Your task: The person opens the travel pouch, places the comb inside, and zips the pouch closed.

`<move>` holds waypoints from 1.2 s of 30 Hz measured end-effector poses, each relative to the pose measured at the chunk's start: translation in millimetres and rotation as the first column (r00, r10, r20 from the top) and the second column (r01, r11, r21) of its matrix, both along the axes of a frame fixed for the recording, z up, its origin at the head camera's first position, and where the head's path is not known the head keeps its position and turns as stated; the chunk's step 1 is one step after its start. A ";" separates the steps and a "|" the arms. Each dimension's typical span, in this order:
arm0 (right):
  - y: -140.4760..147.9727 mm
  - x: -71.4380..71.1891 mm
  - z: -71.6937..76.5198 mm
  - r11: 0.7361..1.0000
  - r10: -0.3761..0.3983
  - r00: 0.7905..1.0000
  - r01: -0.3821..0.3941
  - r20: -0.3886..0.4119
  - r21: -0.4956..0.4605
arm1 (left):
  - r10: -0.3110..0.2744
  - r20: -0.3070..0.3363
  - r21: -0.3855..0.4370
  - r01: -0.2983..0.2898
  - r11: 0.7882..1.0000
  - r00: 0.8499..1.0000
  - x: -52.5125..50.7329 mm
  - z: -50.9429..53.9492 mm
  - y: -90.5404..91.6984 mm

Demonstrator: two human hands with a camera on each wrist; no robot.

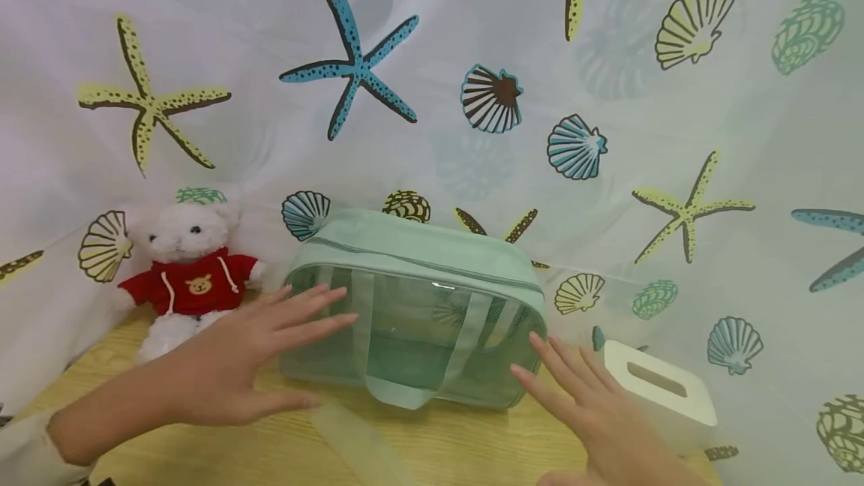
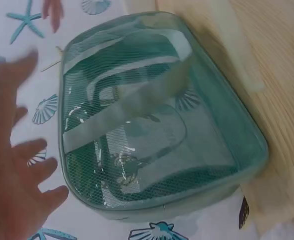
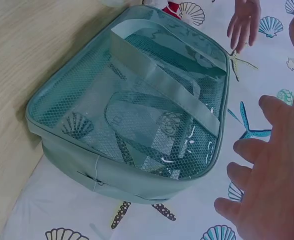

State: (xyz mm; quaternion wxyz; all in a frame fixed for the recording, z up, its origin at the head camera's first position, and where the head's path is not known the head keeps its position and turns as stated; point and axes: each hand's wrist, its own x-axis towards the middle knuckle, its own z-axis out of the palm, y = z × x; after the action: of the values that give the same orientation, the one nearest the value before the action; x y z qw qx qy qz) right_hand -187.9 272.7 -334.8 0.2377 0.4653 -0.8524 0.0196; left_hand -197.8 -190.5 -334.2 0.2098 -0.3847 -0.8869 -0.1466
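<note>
A pale green bag (image 1: 418, 336) with see-through mesh sides, a zipper along its top edge and a looped strap handle stands upright on the wooden table. My left hand (image 1: 229, 358) is spread in front of its left end, fingers extended and holding nothing. Off the bag's right end, my right hand (image 1: 601, 411) is likewise spread and holds nothing. Both wrist views show the bag's mesh face, with the left hand (image 2: 22, 160) and the right hand (image 3: 271, 170) apart from it. The bag looks hollow through its clear panel.
A white teddy bear (image 1: 202, 283) in a red hoodie sits left of the bag. To the right stands a white tissue box (image 1: 695, 396) with a slot on top. A pale flat strip (image 1: 358, 437) lies on the table (image 1: 270, 456) in front. Behind hangs a white cloth (image 1: 432, 36) printed with starfish and shells.
</note>
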 end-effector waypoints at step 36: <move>-5.9 -130.9 -39.2 0.529 0.312 0.229 0.764 0.922 -0.369 | -0.189 0.798 0.542 -0.545 0.640 0.572 -76.3 -86.9 -47.8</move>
State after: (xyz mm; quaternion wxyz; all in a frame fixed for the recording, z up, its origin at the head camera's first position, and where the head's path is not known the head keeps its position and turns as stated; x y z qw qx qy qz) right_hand -318.8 266.8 -374.0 -0.1413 0.0285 -0.7608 0.6328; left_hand -274.1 -238.3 -421.1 -0.0593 -0.0509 -0.7753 -0.6268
